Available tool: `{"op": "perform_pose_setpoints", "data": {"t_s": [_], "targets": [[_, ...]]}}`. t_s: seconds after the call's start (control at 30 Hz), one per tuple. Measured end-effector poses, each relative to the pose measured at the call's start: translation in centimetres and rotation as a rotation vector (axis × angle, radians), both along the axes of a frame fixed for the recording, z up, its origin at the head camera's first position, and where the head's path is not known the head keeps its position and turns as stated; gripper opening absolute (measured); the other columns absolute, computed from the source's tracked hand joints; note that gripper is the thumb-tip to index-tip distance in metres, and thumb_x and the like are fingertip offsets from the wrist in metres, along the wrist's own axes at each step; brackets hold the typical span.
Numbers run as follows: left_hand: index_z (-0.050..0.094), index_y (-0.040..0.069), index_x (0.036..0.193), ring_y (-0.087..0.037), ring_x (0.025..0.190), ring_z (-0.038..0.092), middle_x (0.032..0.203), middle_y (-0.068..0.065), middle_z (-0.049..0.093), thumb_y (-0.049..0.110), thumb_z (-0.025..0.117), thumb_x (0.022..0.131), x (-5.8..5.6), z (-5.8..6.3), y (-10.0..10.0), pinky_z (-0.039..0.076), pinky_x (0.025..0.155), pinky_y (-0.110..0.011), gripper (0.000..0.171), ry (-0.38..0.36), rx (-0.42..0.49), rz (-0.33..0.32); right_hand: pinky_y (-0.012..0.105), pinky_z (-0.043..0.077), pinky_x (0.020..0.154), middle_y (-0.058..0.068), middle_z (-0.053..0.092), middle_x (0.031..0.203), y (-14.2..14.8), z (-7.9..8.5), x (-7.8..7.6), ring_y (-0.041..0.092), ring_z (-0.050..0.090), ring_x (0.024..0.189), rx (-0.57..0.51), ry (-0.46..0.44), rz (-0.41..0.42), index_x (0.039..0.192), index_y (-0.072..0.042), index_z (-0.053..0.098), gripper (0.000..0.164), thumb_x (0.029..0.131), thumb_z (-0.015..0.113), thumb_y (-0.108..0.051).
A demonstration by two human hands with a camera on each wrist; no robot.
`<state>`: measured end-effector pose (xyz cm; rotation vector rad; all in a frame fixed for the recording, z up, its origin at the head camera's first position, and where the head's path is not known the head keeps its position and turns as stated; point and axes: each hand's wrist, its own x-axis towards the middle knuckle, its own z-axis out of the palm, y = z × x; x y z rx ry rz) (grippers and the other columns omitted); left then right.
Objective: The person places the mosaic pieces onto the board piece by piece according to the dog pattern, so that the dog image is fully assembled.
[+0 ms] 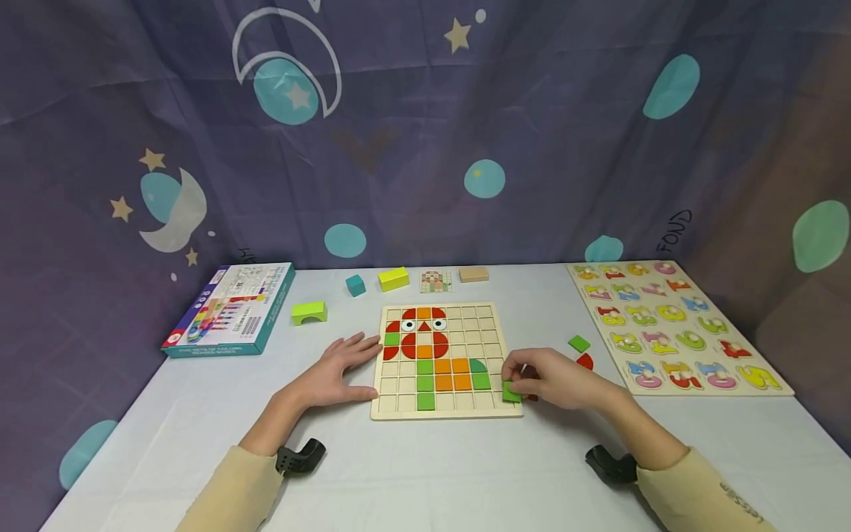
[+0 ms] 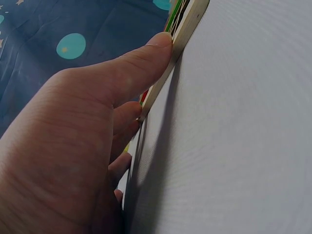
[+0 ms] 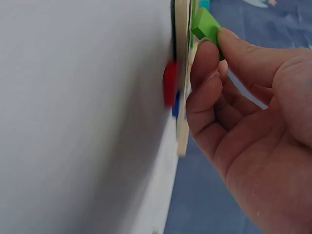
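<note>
My right hand (image 1: 555, 377) pinches a green square tile (image 1: 510, 392) between thumb and fingers, over the lower right corner of the wooden grid board (image 1: 445, 415). In the right wrist view that tile (image 3: 204, 23) is tilted, close by the board's edge. Spread along the board's left edge, my left hand (image 1: 335, 373) touches it with thumb and fingertips. Red pieces with two eye pieces and orange squares (image 1: 424, 351) form a face at the board's upper left. Below it, green squares (image 1: 425, 401) and an orange block (image 1: 452, 374) fill several cells.
Right of the board lie a loose green tile (image 1: 579, 343) and a red piece (image 1: 585, 361), then a number puzzle (image 1: 601, 347). Behind it are a pattern card (image 1: 436, 281) and blocks, yellow (image 1: 394, 279), blue (image 1: 355, 286) and wooden (image 1: 474, 274). A box (image 1: 233, 310) and green arch (image 1: 309, 312) stand left.
</note>
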<state>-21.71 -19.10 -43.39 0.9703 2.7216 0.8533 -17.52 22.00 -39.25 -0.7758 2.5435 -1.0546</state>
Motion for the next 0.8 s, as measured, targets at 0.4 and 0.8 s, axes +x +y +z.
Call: {"op": "perform_pose_setpoints", "data": {"t_s": [0.4, 0.8], "targets": [[0.046, 0.009, 0.152, -0.033, 0.152, 0.017, 0.160, -0.006, 0.036, 0.047, 0.078, 0.085, 0.0, -0.1, 0.0, 0.005, 0.121, -0.055, 0.084, -0.002, 0.001, 0.002, 0.026, 0.048, 0.067, -0.008, 0.058, 0.083, -3.8, 0.0, -0.8, 0.014, 0.054, 0.080, 0.048, 0.062, 0.077, 0.095, -0.016, 0.066, 0.011, 0.093, 0.073, -0.007], [0.046, 0.008, 0.152, -0.034, 0.151, 0.018, 0.160, -0.006, 0.037, 0.047, 0.078, 0.085, 0.0, 0.0, 0.0, 0.007, 0.121, -0.057, 0.084, 0.009, -0.002, -0.003, 0.025, 0.049, 0.068, -0.010, 0.057, 0.079, -4.2, 0.0, -0.3, 0.009, 0.053, 0.075, 0.077, 0.121, 0.125, 0.089, -0.016, 0.068, 0.014, 0.091, 0.073, -0.003]]}}
